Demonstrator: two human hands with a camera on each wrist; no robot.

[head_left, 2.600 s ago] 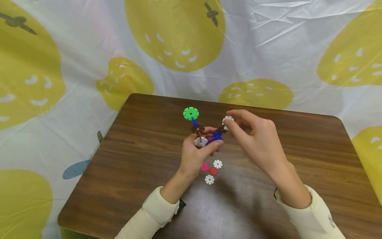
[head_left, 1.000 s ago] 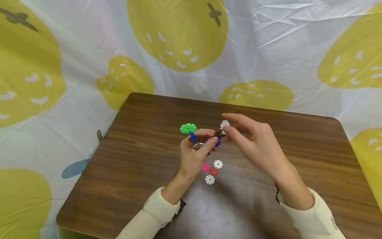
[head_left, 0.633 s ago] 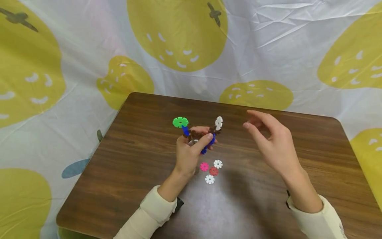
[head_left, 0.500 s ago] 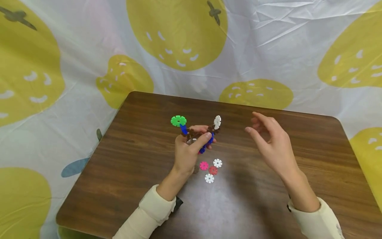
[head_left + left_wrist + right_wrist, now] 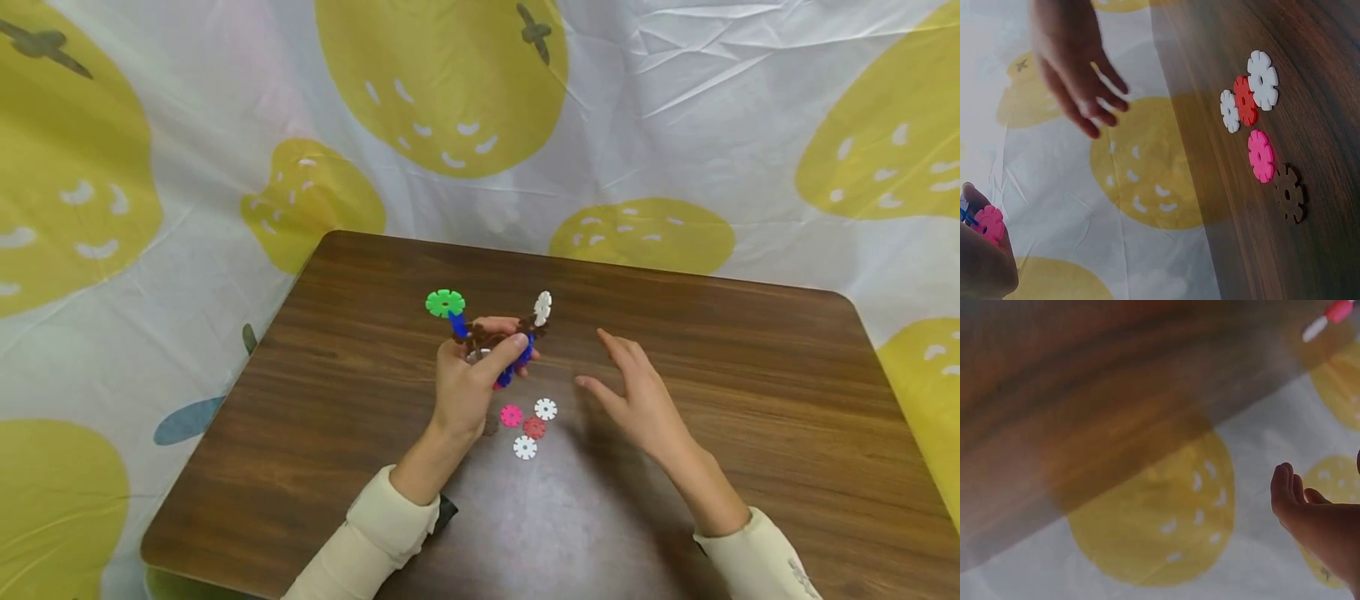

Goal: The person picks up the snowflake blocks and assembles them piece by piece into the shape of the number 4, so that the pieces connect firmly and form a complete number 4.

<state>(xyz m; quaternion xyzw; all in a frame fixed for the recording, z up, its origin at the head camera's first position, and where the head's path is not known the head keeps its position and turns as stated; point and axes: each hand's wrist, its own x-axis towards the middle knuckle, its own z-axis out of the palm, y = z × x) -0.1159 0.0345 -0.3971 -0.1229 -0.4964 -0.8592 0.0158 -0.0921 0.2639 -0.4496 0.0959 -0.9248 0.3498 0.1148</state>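
My left hand (image 5: 468,387) grips a build of joined notched plastic discs, thumb across its near side. A green disc (image 5: 446,303) stands out at its upper left on a blue disc (image 5: 457,324), and a white disc (image 5: 543,307) rises upright at its right end. Brown and blue discs in the middle are partly hidden by the fingers. A pink disc (image 5: 989,225) of the build shows in the left wrist view. My right hand (image 5: 645,404) is right of the build, fingers extended and apart, holding nothing; it also shows in the right wrist view (image 5: 1316,512).
Below the build, loose discs lie on the wooden table (image 5: 315,400): a pink disc (image 5: 512,416), a red disc (image 5: 534,427), two white ones, and a brown disc (image 5: 1289,194) near the left wrist. A fruit-patterned cloth (image 5: 480,200) hangs behind the table.
My right hand has let go of the white disc, drawn back right, then come down toward the table with fingers spreading. My left hand has shifted slightly left with the build.
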